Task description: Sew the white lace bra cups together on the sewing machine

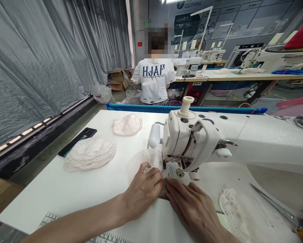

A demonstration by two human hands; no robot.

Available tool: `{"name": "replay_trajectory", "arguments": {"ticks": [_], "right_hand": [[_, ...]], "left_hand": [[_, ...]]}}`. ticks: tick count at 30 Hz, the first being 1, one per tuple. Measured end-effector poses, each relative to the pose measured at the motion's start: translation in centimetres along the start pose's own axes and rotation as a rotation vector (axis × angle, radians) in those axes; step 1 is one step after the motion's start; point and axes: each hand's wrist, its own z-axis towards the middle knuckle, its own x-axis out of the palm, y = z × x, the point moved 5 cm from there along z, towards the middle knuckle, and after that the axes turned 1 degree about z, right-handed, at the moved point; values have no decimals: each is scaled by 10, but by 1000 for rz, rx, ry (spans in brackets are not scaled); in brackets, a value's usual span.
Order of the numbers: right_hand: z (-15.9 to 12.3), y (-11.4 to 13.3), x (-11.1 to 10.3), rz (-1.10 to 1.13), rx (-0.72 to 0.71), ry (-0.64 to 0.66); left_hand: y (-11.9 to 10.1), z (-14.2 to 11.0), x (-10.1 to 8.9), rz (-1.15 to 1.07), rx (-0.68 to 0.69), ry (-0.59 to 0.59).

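Bunched sheer white lace [153, 157] lies by the white sewing machine [178, 135], one o'clock from the nearer, curled left hand [143, 190] and eleven from the flattened right hand [191, 204], any clamping hidden.

Sheer white lace piece [153, 156], openwork pattern, rumpled, partly hidden, bunched beside and under sewing machine head [178, 138]

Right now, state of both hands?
Left hand: curled, fingertips at the white lace; whether it grips can't be told.
Right hand: flatter, close beside the left; whether it holds anything can't be told.
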Motion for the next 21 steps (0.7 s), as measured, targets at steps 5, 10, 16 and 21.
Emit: {"name": "replay_trajectory", "arguments": {"ticks": [5,10,16,21], "right_hand": [[-2,-1,-1,36,9,-8],[-2,-1,-2,16,-3,12],[-2,-2,-1,-34,-13,32],[-3,-3,0,-45,7,31]], "left_hand": [[-7,-1,0,128,17,-31],[-9,-3,1,155,19,-81],[-6,-3,5,151,-6,-91],[3,-2,13,144,-46,-28]]}}
